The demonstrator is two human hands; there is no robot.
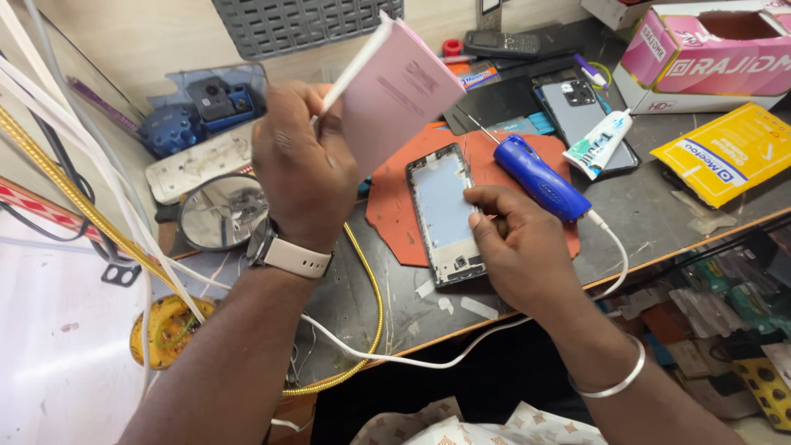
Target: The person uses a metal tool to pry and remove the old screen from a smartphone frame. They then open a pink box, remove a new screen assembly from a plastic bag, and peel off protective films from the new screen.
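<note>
Pink booklet pinched in closed left hand, raised at 11 o'clock of phone frame | right hand curled around blue corded tool, fingertips on frame | frame flat on orange mat, tabletop centre

The lower edge of the pink booklet is hidden behind the left hand. The grip of the blue tool is covered by the right hand, and one side of the opened phone is overlapped by its fingers. The pink box is cut off by the picture's edge.
</note>
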